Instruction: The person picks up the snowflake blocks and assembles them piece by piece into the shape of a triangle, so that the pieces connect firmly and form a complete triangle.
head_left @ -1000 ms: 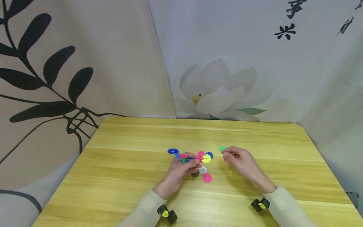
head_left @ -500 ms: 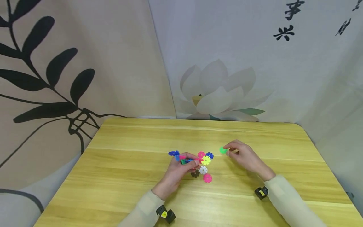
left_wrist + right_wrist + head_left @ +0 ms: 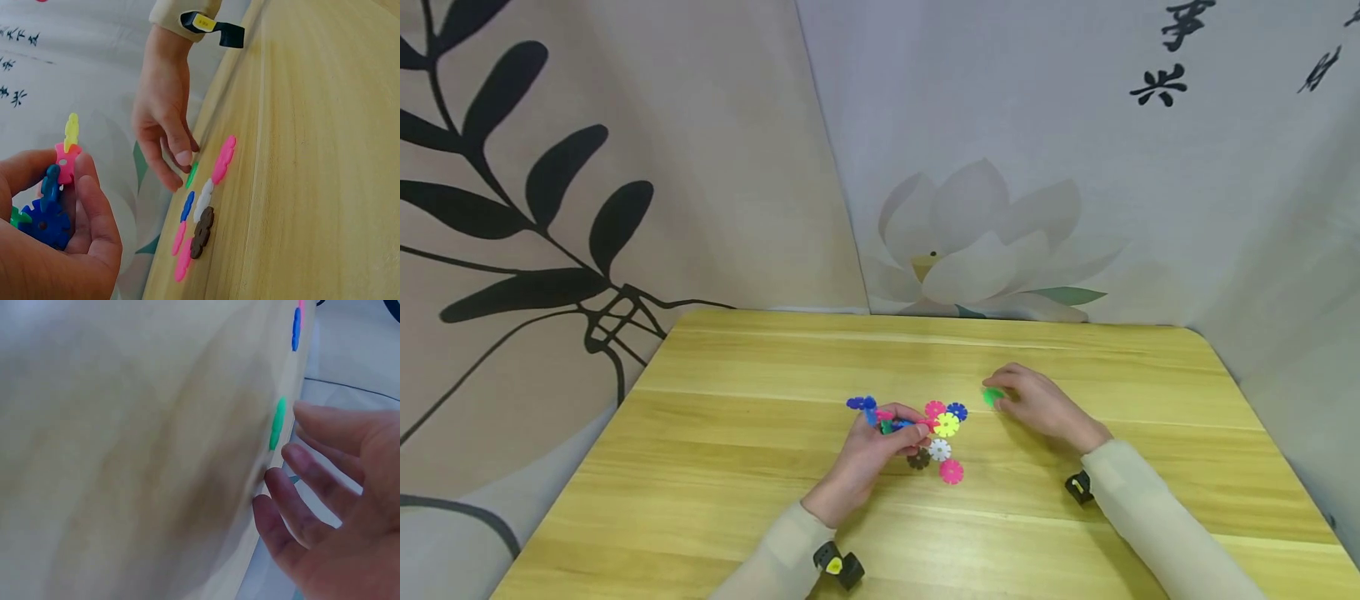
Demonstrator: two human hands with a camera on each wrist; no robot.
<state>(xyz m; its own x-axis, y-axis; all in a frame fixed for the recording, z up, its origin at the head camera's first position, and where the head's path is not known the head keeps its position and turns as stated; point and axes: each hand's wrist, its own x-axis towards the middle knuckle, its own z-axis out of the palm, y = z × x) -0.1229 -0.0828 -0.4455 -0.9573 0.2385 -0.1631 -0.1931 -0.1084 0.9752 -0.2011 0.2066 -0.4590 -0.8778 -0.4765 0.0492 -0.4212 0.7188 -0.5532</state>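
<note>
My left hand (image 3: 872, 454) holds a linked cluster of notched plastic snowflake discs, its fingers and thumb pinching it. In the left wrist view the cluster shows a blue disc (image 3: 47, 226), a pink disc (image 3: 65, 164) and a yellow disc (image 3: 72, 130) at its tip. Dark blue discs (image 3: 861, 403) stick out at its left end in the head view. My right hand (image 3: 1041, 404) hovers low over a green snowflake disc (image 3: 278, 423), with fingers loosely bent and spread. The green disc lies flat on the table beside the fingertips, with a gap showing in the right wrist view.
Several loose discs lie on the wooden table (image 3: 760, 375) just right of the left hand: white (image 3: 940, 450), brown (image 3: 918, 458), pink (image 3: 951, 472) and blue (image 3: 957, 412) among them. A printed cloth (image 3: 1000, 125) hangs behind the table's far edge.
My right hand has moved a little farther away and to the left, its fingers now reaching past the green disc. The left hand and its cluster have hardly moved.
</note>
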